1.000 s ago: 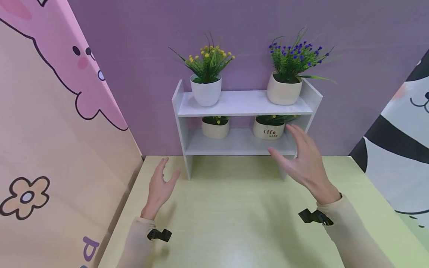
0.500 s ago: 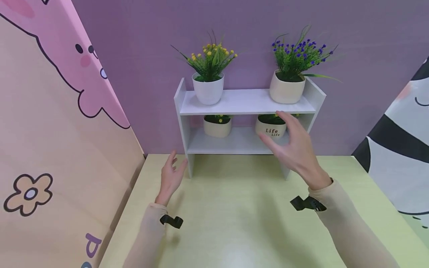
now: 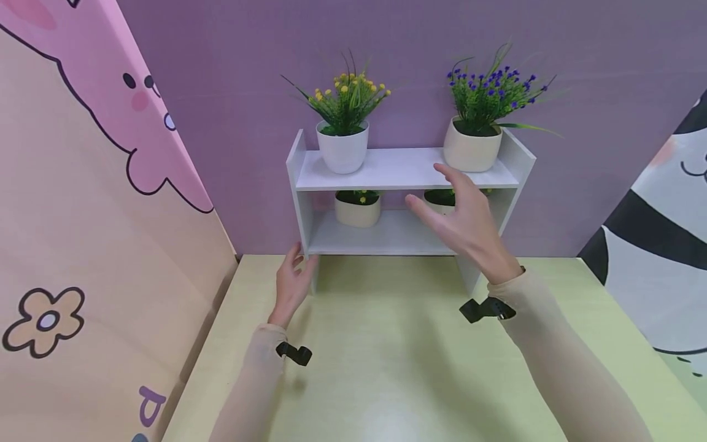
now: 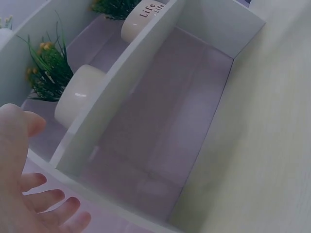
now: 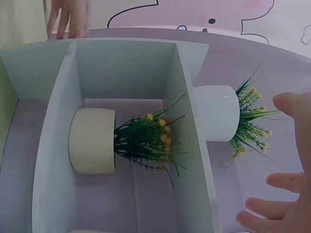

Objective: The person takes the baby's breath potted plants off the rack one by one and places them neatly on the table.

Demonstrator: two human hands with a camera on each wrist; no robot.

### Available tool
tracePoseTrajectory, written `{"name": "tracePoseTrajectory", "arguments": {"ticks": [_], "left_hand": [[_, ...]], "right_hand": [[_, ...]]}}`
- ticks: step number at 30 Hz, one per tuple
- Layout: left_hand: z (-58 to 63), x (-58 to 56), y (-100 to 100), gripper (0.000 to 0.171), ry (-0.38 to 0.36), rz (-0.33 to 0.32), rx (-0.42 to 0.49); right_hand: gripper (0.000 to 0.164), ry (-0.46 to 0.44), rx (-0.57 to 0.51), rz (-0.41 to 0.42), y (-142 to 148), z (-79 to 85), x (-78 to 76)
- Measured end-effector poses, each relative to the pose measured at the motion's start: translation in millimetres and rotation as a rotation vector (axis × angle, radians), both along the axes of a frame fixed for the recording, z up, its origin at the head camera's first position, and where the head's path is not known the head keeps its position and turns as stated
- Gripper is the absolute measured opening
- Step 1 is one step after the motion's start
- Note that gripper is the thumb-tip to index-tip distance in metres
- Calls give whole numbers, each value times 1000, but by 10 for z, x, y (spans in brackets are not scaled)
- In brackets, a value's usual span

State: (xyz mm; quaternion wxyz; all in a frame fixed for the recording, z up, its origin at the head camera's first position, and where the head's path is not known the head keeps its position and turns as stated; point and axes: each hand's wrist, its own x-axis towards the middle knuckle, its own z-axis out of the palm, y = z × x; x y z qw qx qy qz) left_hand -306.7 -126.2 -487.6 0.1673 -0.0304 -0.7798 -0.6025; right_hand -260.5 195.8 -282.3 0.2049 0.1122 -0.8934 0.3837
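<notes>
A white two-tier shelf [image 3: 400,169] stands against the purple wall. My left hand [image 3: 293,285] is at its left side panel, fingers spread loosely and holding nothing; the left wrist view has the fingers beside the panel's edge. My right hand [image 3: 466,227], thumb and fingers apart, hovers before the upper board, nothing in it. On top are a white pot with yellow flowers [image 3: 343,150] and a cream pot with purple flowers [image 3: 472,147]. Below sit a plain cream pot [image 3: 358,213] and a cream pot lettered "Life" [image 4: 138,22], partly hidden by my right hand in the head view.
The shelf stands at the back of a pale yellow table [image 3: 375,356]. A cartoon-printed panel [image 3: 110,233] rises along the left side, and a panda-printed panel [image 3: 657,245] along the right. A small black camera [image 3: 486,309] is strapped to each wrist.
My left hand has moved forward and right to the shelf's left side. My right hand has shifted left and up, from beside the "Life" pot to in front of the upper board. The pots stay put.
</notes>
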Motion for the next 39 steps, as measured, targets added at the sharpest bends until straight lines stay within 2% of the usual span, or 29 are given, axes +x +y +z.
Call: {"name": "tracePoseTrajectory", "arguments": {"ticks": [4, 10, 22, 30, 39], "left_hand": [[-15, -33, 23, 59, -1, -9, 0], [-23, -90, 30, 55, -6, -5, 6], [-39, -176, 46, 57, -42, 31, 20], [-63, -198, 67, 56, -67, 19, 20], [-75, -250, 81, 53, -88, 25, 59]], "right_hand": [[85, -26, -51, 28, -63, 57, -75], [87, -51, -71, 50, -161, 142, -174], [88, -22, -122, 112, -345, 232, -337], [92, -39, -89, 110, -509, 328, -366], [94, -36, -61, 109, -686, 444, -525]]}}
